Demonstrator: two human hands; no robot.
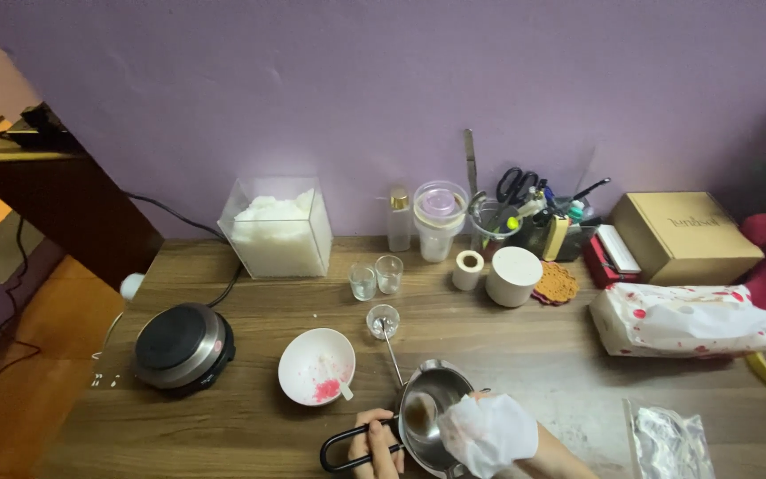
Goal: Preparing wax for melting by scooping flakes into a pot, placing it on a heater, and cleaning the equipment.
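While the left hand [376, 441] closes its fingers around the black loop handle [347, 446] of a small steel pot [432, 417] at the bottom centre of the frame, the right hand [525, 443] presses a crumpled white tissue [488, 432], bunched in its grasp, against the pot's right rim. Just left of the pot sits a white bowl [316, 365] with pink residue, and above it a small glass [383, 320] holding a metal stirrer. Further left is a round hot plate [182, 345], all on the wooden table [525, 346].
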